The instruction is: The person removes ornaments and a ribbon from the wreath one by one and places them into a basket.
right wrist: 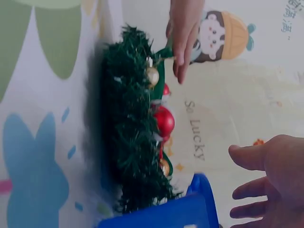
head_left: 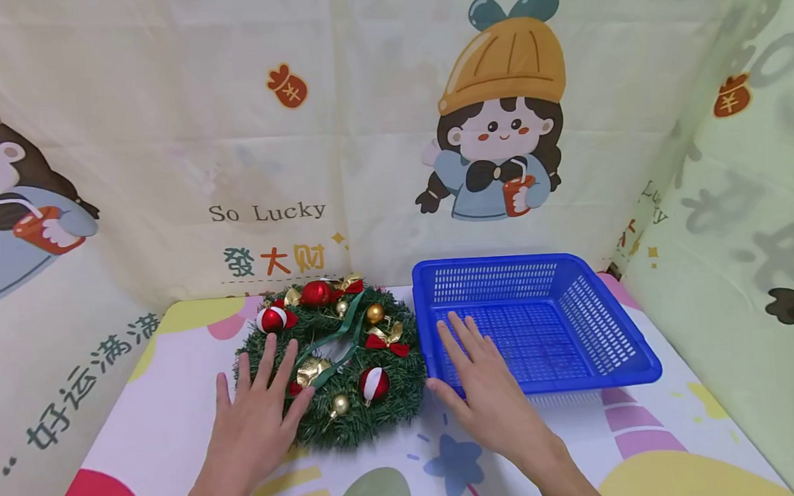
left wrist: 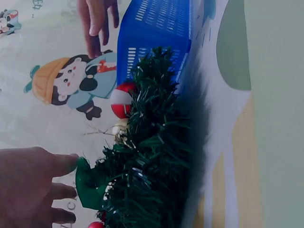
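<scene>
A green Christmas wreath [head_left: 391, 370] with red, white and gold baubles, red bows and a green ribbon [head_left: 337, 331] lies flat on the table. Over its left front part my left hand [head_left: 253, 420] is spread, fingers straight, holding nothing; whether it touches the wreath I cannot tell. Just right of the wreath stands a blue plastic basket [head_left: 623, 374] with slotted walls. My right hand [head_left: 484, 390] hovers palm down near the basket's left front corner, its fingers extended and holding nothing. In the right wrist view, that hand [right wrist: 273, 185] is apart from the wreath [right wrist: 128, 123].
The table has a white cloth [head_left: 169, 421] with coloured prints, including a blue star [head_left: 453, 464]. A printed fabric backdrop [head_left: 364, 151] rises behind the table and along both sides. The basket and wreath sit close together at the back.
</scene>
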`<state>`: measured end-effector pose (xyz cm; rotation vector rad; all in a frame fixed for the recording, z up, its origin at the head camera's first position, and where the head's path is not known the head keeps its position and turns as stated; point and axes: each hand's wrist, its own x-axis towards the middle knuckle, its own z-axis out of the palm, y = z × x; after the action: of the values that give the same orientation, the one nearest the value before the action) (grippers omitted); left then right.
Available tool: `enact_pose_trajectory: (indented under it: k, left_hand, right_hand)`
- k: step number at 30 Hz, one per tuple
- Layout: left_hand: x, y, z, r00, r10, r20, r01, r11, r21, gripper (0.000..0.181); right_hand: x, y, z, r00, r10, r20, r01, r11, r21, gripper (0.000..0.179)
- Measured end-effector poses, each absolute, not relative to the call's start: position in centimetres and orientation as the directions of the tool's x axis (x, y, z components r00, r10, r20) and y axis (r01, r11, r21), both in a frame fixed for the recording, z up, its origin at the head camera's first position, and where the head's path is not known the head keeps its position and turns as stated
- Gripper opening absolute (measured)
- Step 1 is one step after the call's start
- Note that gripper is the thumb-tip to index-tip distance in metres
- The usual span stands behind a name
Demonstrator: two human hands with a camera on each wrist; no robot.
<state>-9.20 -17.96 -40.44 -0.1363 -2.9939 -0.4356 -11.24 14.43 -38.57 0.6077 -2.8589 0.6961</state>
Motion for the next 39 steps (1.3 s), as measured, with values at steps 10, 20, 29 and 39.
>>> enact_pose_trajectory:
  k: [10, 20, 29, 39]
  left_hand:
    - [-10.2, -18.9, -40.6, -0.999, 0.033, 0.023, 0.039, 0.929, 0.369, 0.062]
    - [-11.4, -20.8, -41.4, -1.000, -0.007, -0.023, -0.015, 0.920, 0.392, 0.058]
    - [-12.3, -22.6, -42.5, -0.999, -0.004, -0.050, -0.025, 0.903, 0.428, 0.059]
    - [-12.8, -24.4, -43.9, -0.986, 0.152, 0.073, 0.167, 0.824, 0.541, 0.061]
  right_hand:
    - [-11.5, 11.5, -38.0, -0.884, -0.380, 0.274, -0.468, 0.703, -0.535, 0.065]
    - [-12.2, 9.0, -38.5, -0.849, -0.470, 0.242, -0.517, 0.640, -0.568, 0.051]
    - [-12.9, 7.6, -39.4, -0.845, -0.487, 0.220, -0.517, 0.643, -0.565, 0.050]
    - [-13.4, 6.8, -40.1, -0.859, -0.477, 0.183, -0.492, 0.675, -0.550, 0.051]
